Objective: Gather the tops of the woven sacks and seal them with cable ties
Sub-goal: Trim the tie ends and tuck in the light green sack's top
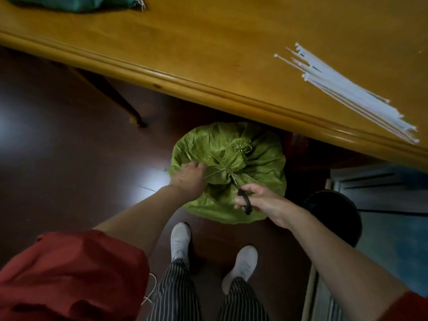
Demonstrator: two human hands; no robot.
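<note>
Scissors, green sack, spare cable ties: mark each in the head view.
scissors (246,201), head view, on the black handle.
green sack (261,156), head view, bare fabric right of the gathered neck.
cable ties (347,91), head view, middle of the loose bundle.

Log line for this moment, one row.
green sack: on floor, top gathered | left hand: holds strand at neck | right hand: holds scissors, blades at neck | cable ties: on table

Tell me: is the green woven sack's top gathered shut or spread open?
Gathered shut: the green woven sack puckers into one cinched neck, by the black-handled scissors.
</note>
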